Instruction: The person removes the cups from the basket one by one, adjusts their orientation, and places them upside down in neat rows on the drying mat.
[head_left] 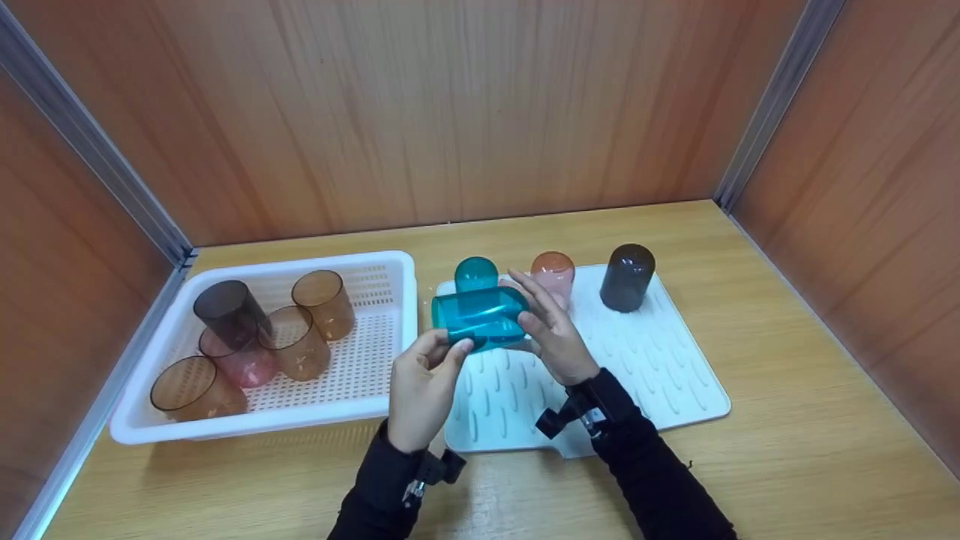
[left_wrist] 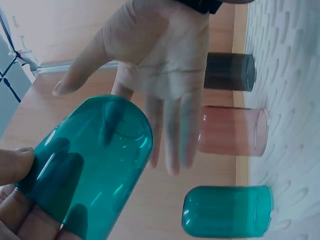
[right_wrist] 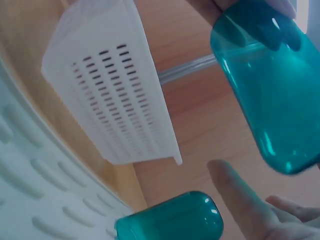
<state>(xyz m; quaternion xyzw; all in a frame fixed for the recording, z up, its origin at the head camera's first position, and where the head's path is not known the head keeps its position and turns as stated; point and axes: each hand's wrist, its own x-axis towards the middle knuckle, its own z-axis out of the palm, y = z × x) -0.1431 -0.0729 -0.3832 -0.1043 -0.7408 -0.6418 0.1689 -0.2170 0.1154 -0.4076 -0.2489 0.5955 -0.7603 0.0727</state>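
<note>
A translucent teal cup (head_left: 480,311) lies nearly sideways in the air over the white draining mat (head_left: 667,382). My left hand (head_left: 421,394) grips it near its left end, thumb on the near side and fingers underneath. At the cup's rounded right end is my right hand (head_left: 559,341), fingers extended and spread. In the left wrist view, the right hand's straight fingers (left_wrist: 172,130) hang beside and behind the held cup. Upside down along the mat's back edge stand another teal cup (head_left: 475,271), a pink cup (head_left: 555,274) and a dark grey cup (head_left: 628,279).
To the left, a white perforated basket (head_left: 315,419) holds several cups: amber ones (head_left: 330,311), a pink one (head_left: 251,367) and a dark grey one (head_left: 229,311). Wooden panels (head_left: 465,112) enclose the wooden table (head_left: 795,390) at the back and sides.
</note>
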